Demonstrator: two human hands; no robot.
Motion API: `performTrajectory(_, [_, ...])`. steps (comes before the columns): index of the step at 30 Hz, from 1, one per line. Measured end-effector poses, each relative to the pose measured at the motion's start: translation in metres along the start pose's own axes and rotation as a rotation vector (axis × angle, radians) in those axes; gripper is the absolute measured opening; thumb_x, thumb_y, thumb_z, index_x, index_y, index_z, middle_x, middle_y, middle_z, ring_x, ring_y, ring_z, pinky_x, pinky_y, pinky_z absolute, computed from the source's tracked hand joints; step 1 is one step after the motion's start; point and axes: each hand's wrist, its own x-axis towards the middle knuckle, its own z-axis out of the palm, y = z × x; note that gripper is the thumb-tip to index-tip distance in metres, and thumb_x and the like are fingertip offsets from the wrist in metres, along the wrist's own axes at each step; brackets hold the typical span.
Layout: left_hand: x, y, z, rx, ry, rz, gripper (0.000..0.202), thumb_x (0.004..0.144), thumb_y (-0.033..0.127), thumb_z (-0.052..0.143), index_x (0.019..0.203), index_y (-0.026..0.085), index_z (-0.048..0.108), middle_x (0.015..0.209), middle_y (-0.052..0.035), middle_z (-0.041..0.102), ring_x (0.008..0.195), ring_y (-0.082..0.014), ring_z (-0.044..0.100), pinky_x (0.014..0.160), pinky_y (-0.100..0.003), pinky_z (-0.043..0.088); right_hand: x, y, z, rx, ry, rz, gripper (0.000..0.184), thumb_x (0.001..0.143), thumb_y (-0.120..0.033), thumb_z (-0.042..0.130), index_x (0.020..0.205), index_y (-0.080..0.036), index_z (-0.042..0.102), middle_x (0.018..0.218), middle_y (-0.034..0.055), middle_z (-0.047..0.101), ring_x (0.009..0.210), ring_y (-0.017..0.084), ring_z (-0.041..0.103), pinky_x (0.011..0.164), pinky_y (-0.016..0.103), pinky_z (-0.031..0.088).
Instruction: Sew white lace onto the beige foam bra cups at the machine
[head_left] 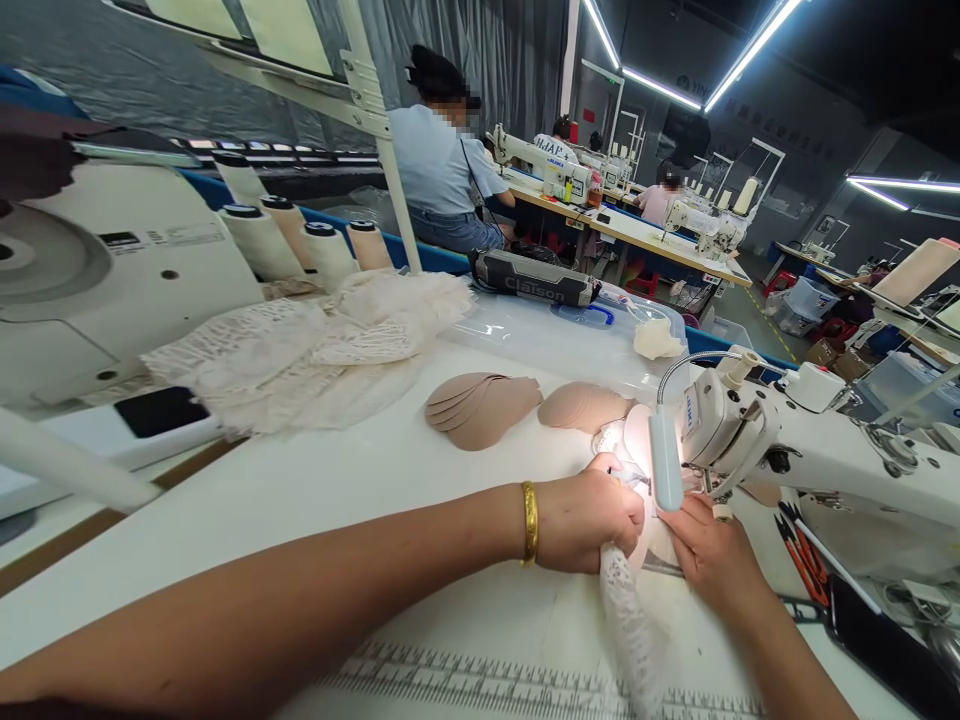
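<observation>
My left hand [589, 520], with a gold bangle on its wrist, is closed on a white lace strip [628, 625] and a beige cup piece [660, 545] close to the needle of the white sewing machine [795, 450]. My right hand [712, 555] lies with fingers flat on the same beige piece just in front of the machine head. The machine's small lamp [666, 460] shines on the work and hides the needle area. The lace strip trails toward me across the white table [390, 480].
A stack of beige cup pieces [480, 405] and one more [585, 405] lie behind my hands. A pile of white lace [315, 345], thread cones [330, 250], a clear plastic box [570, 335] and scissors [802, 555] are around. Other people sew at tables behind.
</observation>
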Motion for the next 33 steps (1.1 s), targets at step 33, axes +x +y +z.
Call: performTrajectory(33, [0.011, -0.013, -0.007, -0.054, 0.051, -0.033, 0.028, 0.071, 0.009, 0.056, 0.051, 0.020, 0.040, 0.055, -0.0031, 0.049, 0.058, -0.0173, 0.031, 0.088, -0.050, 0.028, 0.002, -0.015, -0.020, 0.093, -0.060, -0.170, 0.025, 0.099, -0.010, 0.045, 0.085, -0.022, 0.063, 0.092, 0.0036, 0.070, 0.079, 0.019, 0.053, 0.065, 0.030, 0.037])
